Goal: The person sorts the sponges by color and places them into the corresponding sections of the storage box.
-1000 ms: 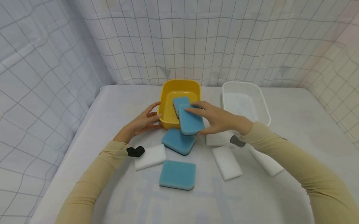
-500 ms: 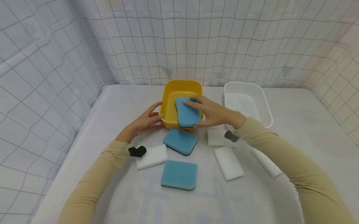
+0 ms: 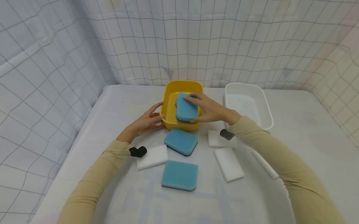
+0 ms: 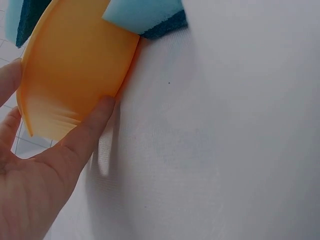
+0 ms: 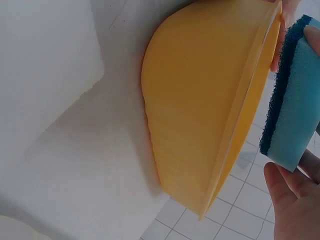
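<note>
My right hand [image 3: 210, 109] pinches a blue sponge [image 3: 186, 108] over the yellow tub [image 3: 168, 114]. The right wrist view shows this held sponge [image 5: 297, 100] tilted, its dark scouring side towards the tub [image 5: 200, 90] and beyond its rim. A sliver of another blue sponge [image 3: 176, 103] shows beneath it, inside the tub. With its fingers at the rim and the thumb low on the outer wall, my left hand [image 4: 35, 185] holds the tub's near left corner. Two more blue sponges, one close in front of the tub [image 3: 181, 141] and one nearer me [image 3: 179, 176], lie on the table.
At the back right stands a white tub [image 3: 244, 103]. White sponge blocks lie left [image 3: 152, 157] and right [image 3: 228, 163] of the blue ones; another [image 3: 217, 138] is partly under the right wrist, and one more [image 3: 266, 166] is half hidden by the right sleeve. Grid-patterned cloth [image 3: 183, 42] hangs behind.
My right hand has carried the blue sponge from the tub's front edge back and slightly left, over its inside. My left hand stays on the tub.
</note>
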Action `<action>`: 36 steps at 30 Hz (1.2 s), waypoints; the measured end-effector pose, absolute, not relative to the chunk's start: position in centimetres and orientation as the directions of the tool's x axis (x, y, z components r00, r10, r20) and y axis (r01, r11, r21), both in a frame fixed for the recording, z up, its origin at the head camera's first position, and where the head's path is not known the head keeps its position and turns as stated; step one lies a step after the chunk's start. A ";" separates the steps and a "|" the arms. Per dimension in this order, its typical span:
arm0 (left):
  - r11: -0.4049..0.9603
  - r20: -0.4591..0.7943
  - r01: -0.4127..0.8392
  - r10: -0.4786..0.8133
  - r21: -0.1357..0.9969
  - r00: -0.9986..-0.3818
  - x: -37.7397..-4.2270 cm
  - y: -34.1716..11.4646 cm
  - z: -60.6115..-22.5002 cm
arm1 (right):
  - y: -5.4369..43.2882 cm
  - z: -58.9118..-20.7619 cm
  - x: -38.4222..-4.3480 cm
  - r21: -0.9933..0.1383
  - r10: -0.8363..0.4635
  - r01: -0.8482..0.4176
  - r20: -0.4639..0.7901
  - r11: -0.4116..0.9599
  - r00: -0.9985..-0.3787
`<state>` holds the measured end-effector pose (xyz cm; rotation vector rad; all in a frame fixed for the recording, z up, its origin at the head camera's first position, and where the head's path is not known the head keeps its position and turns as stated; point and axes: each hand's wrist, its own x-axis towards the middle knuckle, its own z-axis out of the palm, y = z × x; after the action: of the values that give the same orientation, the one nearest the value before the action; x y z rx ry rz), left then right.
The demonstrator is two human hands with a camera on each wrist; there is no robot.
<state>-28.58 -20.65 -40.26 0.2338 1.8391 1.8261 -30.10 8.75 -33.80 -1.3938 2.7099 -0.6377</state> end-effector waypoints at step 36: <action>0.059 -0.248 -0.250 0.478 0.966 -0.843 -28.6 -20.7 -40.2 | 4.7 -36.5 -31.1 -0.385 -0.696 -0.674 0.104 0.630 -0.710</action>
<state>-28.56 -20.67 -40.15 0.2269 1.8264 1.8365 -31.07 4.69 -36.46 -1.1727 2.7867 -0.6228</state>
